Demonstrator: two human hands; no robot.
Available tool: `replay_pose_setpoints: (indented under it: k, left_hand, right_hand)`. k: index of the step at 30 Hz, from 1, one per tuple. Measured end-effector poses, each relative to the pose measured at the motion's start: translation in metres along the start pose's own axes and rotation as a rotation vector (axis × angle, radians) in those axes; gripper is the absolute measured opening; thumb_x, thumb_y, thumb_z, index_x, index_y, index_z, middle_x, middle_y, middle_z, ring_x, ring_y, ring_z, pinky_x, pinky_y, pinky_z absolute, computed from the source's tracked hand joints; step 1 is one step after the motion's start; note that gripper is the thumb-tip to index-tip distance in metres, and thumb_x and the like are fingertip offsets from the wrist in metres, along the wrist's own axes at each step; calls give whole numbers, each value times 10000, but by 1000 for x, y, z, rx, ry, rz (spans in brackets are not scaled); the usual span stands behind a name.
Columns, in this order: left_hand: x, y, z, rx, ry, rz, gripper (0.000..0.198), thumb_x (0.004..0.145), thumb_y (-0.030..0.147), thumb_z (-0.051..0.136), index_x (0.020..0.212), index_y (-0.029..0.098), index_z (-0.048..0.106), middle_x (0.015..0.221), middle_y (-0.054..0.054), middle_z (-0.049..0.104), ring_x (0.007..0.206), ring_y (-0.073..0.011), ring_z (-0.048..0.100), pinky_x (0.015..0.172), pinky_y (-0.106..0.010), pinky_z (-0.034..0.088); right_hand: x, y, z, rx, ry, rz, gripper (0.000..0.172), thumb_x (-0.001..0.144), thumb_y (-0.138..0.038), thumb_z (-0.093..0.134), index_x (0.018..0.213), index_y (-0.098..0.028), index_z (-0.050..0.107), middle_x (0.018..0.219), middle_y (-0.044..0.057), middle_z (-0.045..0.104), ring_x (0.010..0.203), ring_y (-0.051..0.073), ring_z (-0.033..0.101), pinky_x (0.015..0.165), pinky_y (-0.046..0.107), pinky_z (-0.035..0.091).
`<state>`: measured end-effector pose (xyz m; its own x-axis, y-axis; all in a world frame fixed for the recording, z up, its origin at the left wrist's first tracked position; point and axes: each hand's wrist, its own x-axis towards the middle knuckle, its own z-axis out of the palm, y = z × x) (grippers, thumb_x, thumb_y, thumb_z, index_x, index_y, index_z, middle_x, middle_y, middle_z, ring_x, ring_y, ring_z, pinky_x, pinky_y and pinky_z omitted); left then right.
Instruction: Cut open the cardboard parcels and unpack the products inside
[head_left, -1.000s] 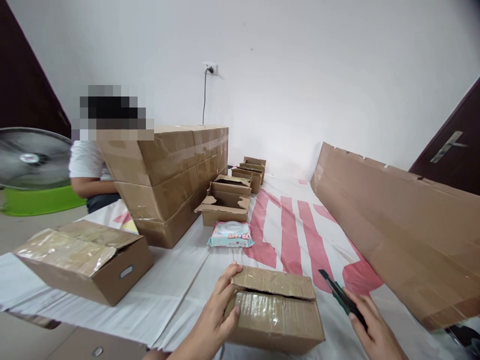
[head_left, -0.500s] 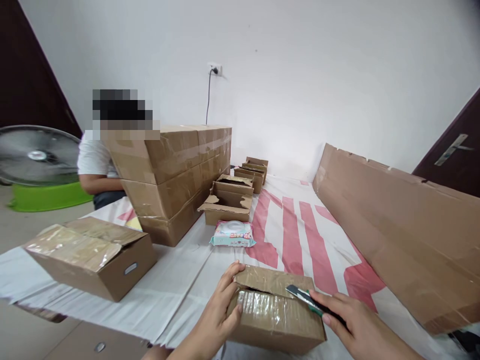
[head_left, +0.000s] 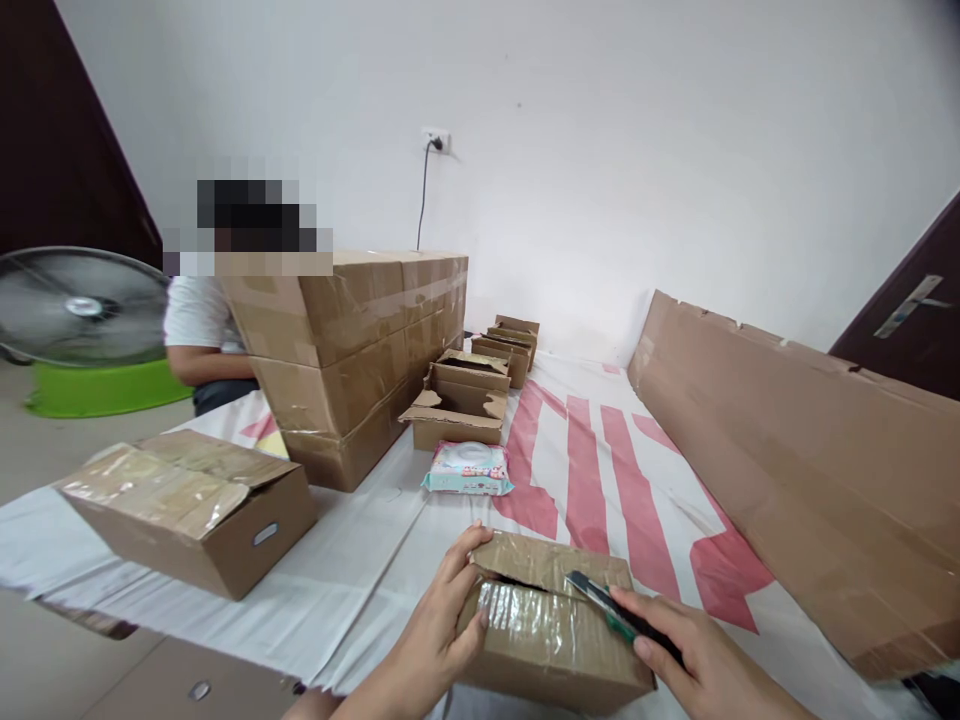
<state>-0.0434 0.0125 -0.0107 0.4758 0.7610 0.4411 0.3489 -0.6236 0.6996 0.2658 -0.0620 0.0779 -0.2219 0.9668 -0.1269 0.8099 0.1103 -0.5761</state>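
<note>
A small taped cardboard box (head_left: 551, 640) sits at the near edge of the cloth-covered table, its top split by a partly opened seam. My left hand (head_left: 457, 610) grips the left end of this box, thumb on the near side and fingers over the far corner. In my right hand (head_left: 675, 640) is a green and black utility knife (head_left: 619, 610). The knife's blade lies over the seam near the right part of the top. Beyond the box rests a pack of wet wipes (head_left: 469, 470).
Taped cartons (head_left: 360, 350) are stacked at left centre, with a person (head_left: 199, 330) behind them. Several open boxes (head_left: 457, 430) line up toward the wall. Another carton (head_left: 187, 510) stands front left. A long cardboard panel (head_left: 795, 460) borders the right; a fan (head_left: 82, 305) is far left.
The knife and my right hand have shifted slightly left along the box top. My left hand keeps its grip on the box. The view has turned slightly.
</note>
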Motion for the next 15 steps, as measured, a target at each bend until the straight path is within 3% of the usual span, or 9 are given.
replay_pose_setpoints:
  k: [9, 11, 12, 14, 15]
  left_hand:
    - [2, 8, -5, 2, -37, -26, 310, 954, 375, 409, 1188, 219, 539, 1500, -128, 303, 1434, -303, 254, 1149, -481, 308]
    - [2, 8, -5, 3, -38, -27, 315, 953, 381, 410, 1190, 222, 543, 1501, -124, 306, 1434, -305, 254, 1149, -483, 309]
    - [2, 8, -5, 5, -35, -27, 320, 954, 385, 409, 1193, 222, 544, 1501, -125, 308, 1433, -307, 254, 1148, -484, 309]
    - [2, 8, -4, 7, -27, -24, 334, 955, 395, 406, 1204, 220, 543, 1500, -129, 312, 1432, -311, 257, 1147, -488, 311]
    - [1, 8, -4, 7, -24, -23, 340, 955, 401, 404, 1207, 220, 543, 1501, -130, 314, 1431, -312, 259, 1145, -489, 315]
  right_hand:
    - [6, -13, -6, 84, -22, 76, 469, 893, -400, 495, 1332, -253, 568, 1353, 59, 604, 1252, 272, 540, 1066, 423, 418]
    - [9, -17, -8, 198, -44, 143, 452, 876, -421, 534, 1298, -273, 598, 1230, 59, 677, 1062, 250, 652, 896, 371, 538]
    - [10, -18, -10, 267, -81, 198, 461, 870, -447, 545, 1298, -283, 594, 1109, 58, 714, 869, 209, 696, 729, 317, 577]
    - [13, -17, -14, 414, -178, 316, 513, 862, -512, 548, 1326, -293, 553, 852, 18, 689, 493, 94, 588, 417, 201, 467]
    - [14, -15, -16, 486, -218, 363, 544, 858, -541, 545, 1342, -294, 528, 769, -11, 638, 399, 53, 496, 340, 164, 375]
